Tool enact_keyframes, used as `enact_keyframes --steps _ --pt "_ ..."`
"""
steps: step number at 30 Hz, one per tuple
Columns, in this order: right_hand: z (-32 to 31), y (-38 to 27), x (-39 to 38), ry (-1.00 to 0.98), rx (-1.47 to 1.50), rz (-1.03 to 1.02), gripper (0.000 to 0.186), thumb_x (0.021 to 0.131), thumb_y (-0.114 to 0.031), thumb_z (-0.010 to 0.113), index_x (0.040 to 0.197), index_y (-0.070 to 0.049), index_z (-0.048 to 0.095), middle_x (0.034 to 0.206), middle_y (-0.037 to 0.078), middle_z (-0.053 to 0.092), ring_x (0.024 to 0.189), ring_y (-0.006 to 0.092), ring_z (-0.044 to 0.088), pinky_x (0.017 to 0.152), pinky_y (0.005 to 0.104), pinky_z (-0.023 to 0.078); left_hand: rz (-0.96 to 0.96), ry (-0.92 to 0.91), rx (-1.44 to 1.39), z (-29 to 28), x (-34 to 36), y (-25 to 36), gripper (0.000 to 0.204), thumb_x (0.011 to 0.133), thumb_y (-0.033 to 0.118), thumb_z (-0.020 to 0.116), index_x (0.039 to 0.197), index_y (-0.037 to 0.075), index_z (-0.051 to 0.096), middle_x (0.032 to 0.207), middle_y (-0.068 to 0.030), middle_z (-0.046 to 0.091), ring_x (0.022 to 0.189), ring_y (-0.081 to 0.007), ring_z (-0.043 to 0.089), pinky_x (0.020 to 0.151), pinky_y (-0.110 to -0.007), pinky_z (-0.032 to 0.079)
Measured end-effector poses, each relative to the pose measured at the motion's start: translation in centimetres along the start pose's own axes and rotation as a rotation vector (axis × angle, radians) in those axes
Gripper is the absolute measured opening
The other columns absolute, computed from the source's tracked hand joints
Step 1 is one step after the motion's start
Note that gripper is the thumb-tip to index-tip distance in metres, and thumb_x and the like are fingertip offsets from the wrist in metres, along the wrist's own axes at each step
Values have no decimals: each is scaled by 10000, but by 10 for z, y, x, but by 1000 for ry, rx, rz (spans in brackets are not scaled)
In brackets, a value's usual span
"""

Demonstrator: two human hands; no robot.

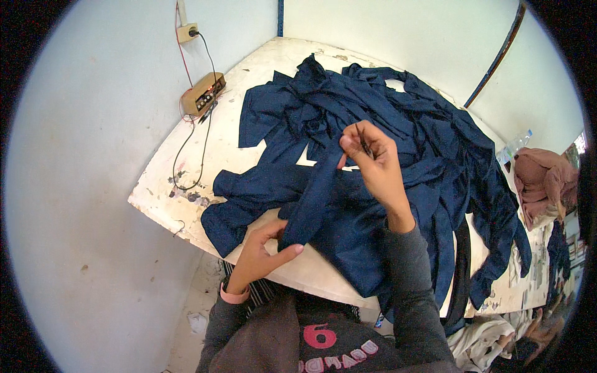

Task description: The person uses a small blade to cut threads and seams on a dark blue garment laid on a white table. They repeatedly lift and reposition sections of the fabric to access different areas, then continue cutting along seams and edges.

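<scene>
Navy blue garments [348, 112] lie heaped over a worn white table. My left hand [264, 255] is at the near edge, its fingers passing behind the lower end of a long navy sleeve [311, 199] and its thumb along the front. Higher up, my right hand [376, 158] pinches the other end of that sleeve between thumb and fingertips. A small dark pointed tool [364, 142], which looks like thread snips, is tucked in the same hand. The sleeve runs slanting between both hands above the pile.
A brown box with sockets [205, 93] and a looping black cable [199, 165] lie at the table's left edge by the wall. At far right are a clear plastic bottle [515, 146] and a person in a pinkish-brown top [541, 180]. Pale cloth [482, 342] lies low on the right.
</scene>
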State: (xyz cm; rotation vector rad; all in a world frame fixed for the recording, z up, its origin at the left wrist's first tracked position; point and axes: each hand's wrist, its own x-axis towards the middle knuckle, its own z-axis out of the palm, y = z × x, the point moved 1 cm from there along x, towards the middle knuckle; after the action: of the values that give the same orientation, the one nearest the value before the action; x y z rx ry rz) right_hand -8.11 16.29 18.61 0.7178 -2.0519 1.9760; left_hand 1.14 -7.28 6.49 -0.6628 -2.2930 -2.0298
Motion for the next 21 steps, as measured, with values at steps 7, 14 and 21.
enact_keyframes --steps 7,14,21 --pt "3 10 -17 144 -282 -94 205 910 -79 756 1007 -1 593 911 40 616 824 123 628 717 261 518 -204 75 -534 24 37 27 375 934 80 755 1287 -15 669 1052 -48 724 898 -75 663 781 -199 524" --pt "26 -4 -67 -77 -445 109 335 767 -246 897 842 -52 635 793 28 629 752 119 616 621 286 488 -224 81 -449 30 32 27 374 925 39 749 1284 -33 670 1088 -59 732 908 -72 670 795 -198 537" --pt "4 -1 -64 -28 41 295 74 926 -68 742 917 -28 681 880 -42 627 767 39 522 680 213 408 -189 -7 -514 21 27 19 438 865 0 786 1290 -7 679 1099 -51 726 932 -91 655 820 -223 530"
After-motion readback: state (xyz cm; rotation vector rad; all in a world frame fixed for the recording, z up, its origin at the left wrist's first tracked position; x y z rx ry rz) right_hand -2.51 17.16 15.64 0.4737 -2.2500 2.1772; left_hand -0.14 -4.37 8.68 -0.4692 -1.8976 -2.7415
